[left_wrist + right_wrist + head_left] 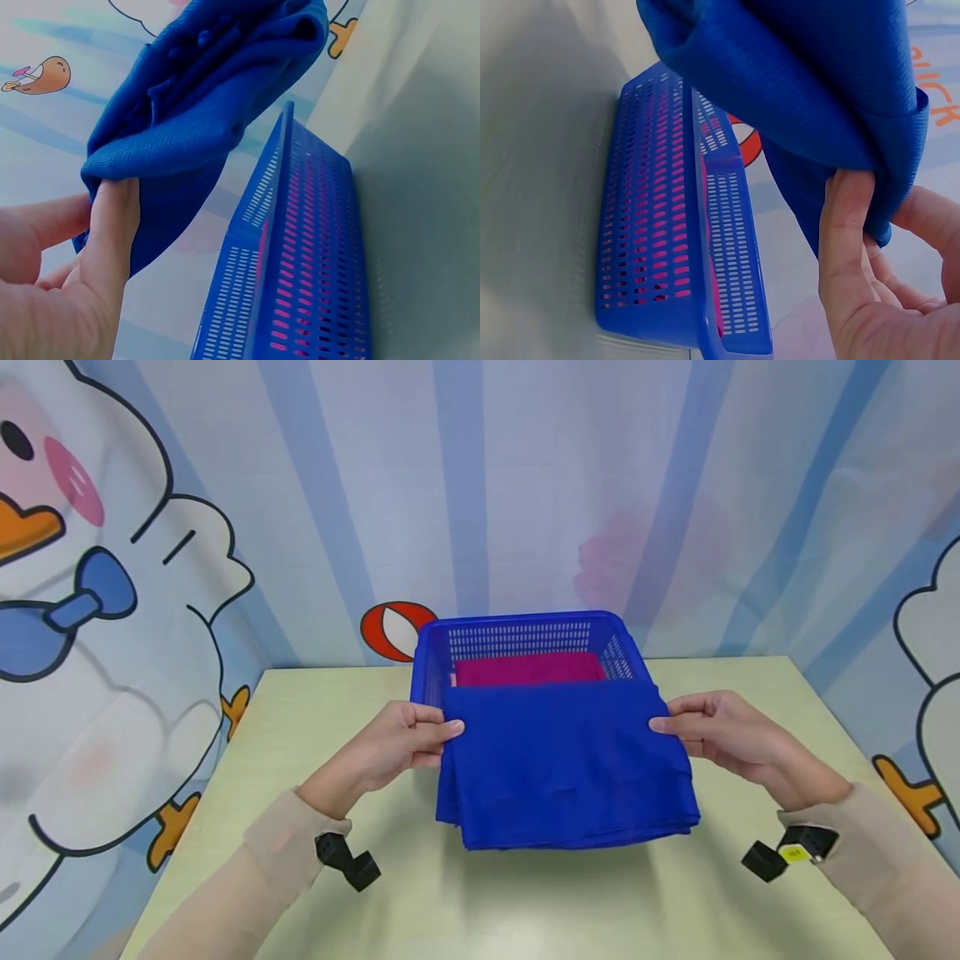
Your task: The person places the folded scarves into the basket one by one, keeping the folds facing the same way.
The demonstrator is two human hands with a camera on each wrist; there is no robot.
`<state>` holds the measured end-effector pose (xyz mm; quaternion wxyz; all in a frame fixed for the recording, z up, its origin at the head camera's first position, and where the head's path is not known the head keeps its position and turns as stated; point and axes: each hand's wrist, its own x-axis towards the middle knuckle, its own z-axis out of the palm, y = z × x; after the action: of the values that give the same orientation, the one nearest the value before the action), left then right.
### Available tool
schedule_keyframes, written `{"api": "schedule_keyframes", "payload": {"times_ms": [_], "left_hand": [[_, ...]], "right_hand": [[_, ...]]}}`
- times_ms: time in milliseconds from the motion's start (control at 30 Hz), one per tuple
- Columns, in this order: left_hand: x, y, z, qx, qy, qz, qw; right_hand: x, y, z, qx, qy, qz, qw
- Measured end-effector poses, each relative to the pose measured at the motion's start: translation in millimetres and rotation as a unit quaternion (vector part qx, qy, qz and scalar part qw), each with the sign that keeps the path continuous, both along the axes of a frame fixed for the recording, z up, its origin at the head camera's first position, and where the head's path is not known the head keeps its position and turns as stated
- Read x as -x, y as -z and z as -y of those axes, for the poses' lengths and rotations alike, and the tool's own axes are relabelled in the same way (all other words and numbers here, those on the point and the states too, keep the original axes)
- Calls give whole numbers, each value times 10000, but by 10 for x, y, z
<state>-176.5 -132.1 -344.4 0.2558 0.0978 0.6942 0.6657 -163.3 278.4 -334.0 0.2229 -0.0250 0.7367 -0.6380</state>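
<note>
- Left hand [390, 747] and right hand [731, 739]: fingers pinching folded blue cloth [566, 764] by its upper corners.
- Just behind cloth: blue basket [525, 635] holding magenta cloth [528, 668], on desk [315, 710].

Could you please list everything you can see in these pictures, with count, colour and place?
folded cloth: one, blue, held up in front of the basket, above the table.
basket: one, blue, perforated plastic, at the table's far middle.
pink cloth: one, magenta, lying inside the basket.
table: one, pale yellow-green, under everything.
backdrop: one, blue-striped with cartoon ducks, behind and beside the table.
wrist cameras: two, black, one on each wrist.
sleeves: two, beige, on the forearms.
left hand: pinches the blue cloth's left corner.
right hand: pinches its right corner.
</note>
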Motion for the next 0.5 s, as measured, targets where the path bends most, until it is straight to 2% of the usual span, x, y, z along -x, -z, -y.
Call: {"api": "schedule_keyframes", "payload": {"times_ms": [500], "left_hand": [[212,-107,-6,-10,-171,-91,9998]], "right_hand": [[264,-117,57,148,97,-19,9998]]}}
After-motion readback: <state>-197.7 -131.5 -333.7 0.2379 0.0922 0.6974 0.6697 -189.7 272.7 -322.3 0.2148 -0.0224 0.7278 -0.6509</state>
